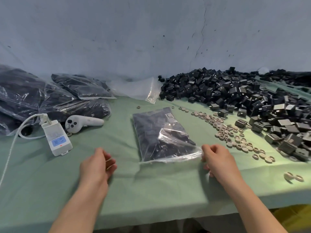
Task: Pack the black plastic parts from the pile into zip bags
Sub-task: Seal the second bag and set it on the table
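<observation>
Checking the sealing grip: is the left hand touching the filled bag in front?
Apart. Head view shows bare green cloth between the left hand and the bag.

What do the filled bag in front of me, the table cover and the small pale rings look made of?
Clear zip bag of black parts: thin glossy plastic film, by its glare and wrinkles. Green table cover: matte cloth, probably; it drapes softly over the edge. Small beige rings: matte, likely moulded plastic or rubber; too small to tell.
</observation>
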### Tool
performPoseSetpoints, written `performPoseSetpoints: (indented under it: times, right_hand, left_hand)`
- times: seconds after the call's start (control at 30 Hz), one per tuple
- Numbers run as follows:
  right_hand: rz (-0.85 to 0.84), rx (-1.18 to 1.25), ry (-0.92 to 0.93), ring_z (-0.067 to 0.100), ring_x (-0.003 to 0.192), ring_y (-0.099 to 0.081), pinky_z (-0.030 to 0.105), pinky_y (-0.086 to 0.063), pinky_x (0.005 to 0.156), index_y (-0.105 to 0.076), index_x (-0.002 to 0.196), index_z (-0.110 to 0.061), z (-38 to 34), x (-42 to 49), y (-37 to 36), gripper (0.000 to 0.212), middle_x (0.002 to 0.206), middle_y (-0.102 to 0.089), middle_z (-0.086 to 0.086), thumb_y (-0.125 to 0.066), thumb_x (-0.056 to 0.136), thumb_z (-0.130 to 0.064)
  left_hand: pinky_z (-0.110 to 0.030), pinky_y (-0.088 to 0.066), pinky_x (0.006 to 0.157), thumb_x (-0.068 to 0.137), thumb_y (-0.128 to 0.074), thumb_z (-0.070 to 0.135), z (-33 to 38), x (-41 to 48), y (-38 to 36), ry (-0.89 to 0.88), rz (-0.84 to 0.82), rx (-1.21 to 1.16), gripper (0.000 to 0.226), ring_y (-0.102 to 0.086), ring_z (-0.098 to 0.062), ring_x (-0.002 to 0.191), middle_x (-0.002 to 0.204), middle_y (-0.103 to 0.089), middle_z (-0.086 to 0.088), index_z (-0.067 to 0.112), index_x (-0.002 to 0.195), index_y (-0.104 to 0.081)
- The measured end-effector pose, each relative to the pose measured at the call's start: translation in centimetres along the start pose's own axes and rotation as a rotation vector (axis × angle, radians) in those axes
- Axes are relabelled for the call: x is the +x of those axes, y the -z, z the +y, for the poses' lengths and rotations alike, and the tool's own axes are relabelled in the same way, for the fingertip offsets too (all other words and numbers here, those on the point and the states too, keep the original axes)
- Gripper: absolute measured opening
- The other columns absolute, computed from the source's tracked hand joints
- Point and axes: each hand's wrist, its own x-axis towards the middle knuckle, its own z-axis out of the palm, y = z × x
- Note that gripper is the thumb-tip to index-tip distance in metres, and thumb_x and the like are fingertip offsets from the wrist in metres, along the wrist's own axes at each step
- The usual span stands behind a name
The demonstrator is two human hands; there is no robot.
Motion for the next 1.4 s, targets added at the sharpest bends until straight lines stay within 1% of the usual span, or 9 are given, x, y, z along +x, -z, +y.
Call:
performPoseSetpoints:
  times: [0.13, 0.23, 0.33, 0.43, 0.53, 0.67, 0.8, 0.93, 1.4]
  right_hand:
    - [0.032, -0.120, 0.191, 0.021, 0.114, -0.057, 0.041, -0.046, 0.098, -0.053, 0.132, -0.023, -1.2, 0.2, -0.5, 0.038, 0.129, -0.061, 0.001, -0.046, 0.099, -0.040]
    - [-0.137, -0.119, 0.183, 0.022, 0.130, -0.052, 0.036, -0.039, 0.107, -0.043, 0.148, -0.021, -2.7, 0.2, -2.3, 0.055, 0.143, -0.056, 0.005, -0.047, 0.100, -0.047]
    - [-0.110, -0.119, 0.151, 0.020, 0.123, -0.057, 0.030, -0.041, 0.100, -0.058, 0.136, -0.016, -3.1, 0.8, -3.2, 0.053, 0.133, -0.064, 0.002, -0.055, 0.095, -0.049]
    - [-0.175, 0.046, 0.027, 0.015, 0.093, -0.065, 0.030, -0.048, 0.084, -0.071, 0.115, -0.004, -3.2, 1.5, -3.5, 0.056, 0.101, -0.072, -0.001, -0.061, 0.088, -0.052]
    - [-0.261, 0.192, -0.032, 0.011, 0.069, -0.054, 0.028, -0.041, 0.067, -0.068, 0.100, 0.005, -3.6, 1.5, -3.9, 0.057, 0.075, -0.063, -0.002, -0.063, 0.088, -0.050]
    - [-0.404, 0.505, -0.126, 0.027, 0.089, -0.072, 0.042, -0.057, 0.085, -0.073, 0.105, -0.007, -4.5, 1.5, -4.0, 0.036, 0.096, -0.076, 0.008, -0.067, 0.088, -0.039]
    - [-0.628, 0.918, -0.202, 0.030, 0.084, -0.070, 0.038, -0.059, 0.064, -0.058, 0.125, 0.006, -6.4, 0.3, -4.6, 0.052, 0.105, -0.070, 0.022, -0.072, 0.082, -0.021]
    - [-0.770, 1.069, -0.153, 0.037, 0.097, -0.065, 0.045, -0.061, 0.073, -0.049, 0.133, 0.002, -8.4, -0.5, -6.9, 0.061, 0.124, -0.064, 0.027, -0.070, 0.080, -0.018]
    - [-0.757, 1.414, -0.241, 0.037, 0.122, -0.059, 0.053, -0.053, 0.093, -0.054, 0.140, -0.009, -9.7, 2.2, -9.8, 0.053, 0.131, -0.062, 0.022, -0.058, 0.087, -0.005]
  left_hand:
    - [-0.032, -0.055, 0.076, 0.100, -0.050, 0.012, 0.0, 0.3, -0.7, 0.033, -0.225, 0.088, 0.013, -0.064, -0.022, 0.085, 0.097, -0.063, -0.017, 0.002, 0.096, -0.057]
    - [-0.029, -0.058, 0.060, 0.100, -0.052, 0.018, -0.2, -0.9, -3.2, 0.092, -0.434, 0.258, 0.020, -0.074, -0.021, 0.077, 0.087, -0.076, -0.015, 0.000, 0.098, -0.060]
    - [-0.025, -0.057, 0.052, 0.097, -0.056, 0.035, -0.3, -0.5, -4.9, 0.035, -0.446, 0.463, 0.034, -0.070, -0.020, 0.058, 0.073, -0.073, -0.007, 0.007, 0.081, -0.065]
    - [-0.036, -0.057, 0.087, 0.086, -0.062, 0.059, -0.5, 0.9, -5.7, -0.075, -0.425, 0.677, 0.053, -0.073, -0.027, 0.084, 0.092, -0.076, -0.010, 0.007, 0.091, -0.073]
    - [-0.040, -0.054, 0.096, 0.069, -0.068, 0.067, -0.9, 1.7, -5.7, -0.161, -0.485, 0.732, 0.060, -0.072, -0.020, 0.094, 0.099, -0.076, 0.000, 0.018, 0.103, -0.071]
    - [-0.030, -0.060, 0.078, 0.086, -0.071, 0.039, -0.2, 1.3, -5.0, 0.035, -0.711, 0.421, 0.037, -0.074, -0.025, 0.094, 0.101, -0.077, -0.010, 0.009, 0.107, -0.072]
    - [-0.023, -0.055, 0.068, 0.088, -0.070, 0.037, 1.5, 0.4, -3.7, -0.212, -0.612, 0.367, 0.032, -0.075, -0.019, 0.087, 0.096, -0.077, -0.006, 0.011, 0.107, -0.068]
    - [-0.023, -0.056, 0.075, 0.074, -0.076, 0.046, 3.8, 0.2, -2.1, -0.402, -0.528, 0.320, 0.037, -0.073, -0.013, 0.093, 0.102, -0.076, 0.005, 0.029, 0.106, -0.067]
    - [-0.039, -0.058, 0.084, 0.083, -0.073, 0.034, 5.0, 2.4, -2.6, 0.235, -0.747, 0.040, 0.037, -0.069, -0.029, 0.109, 0.119, -0.071, -0.015, 0.010, 0.112, -0.076]
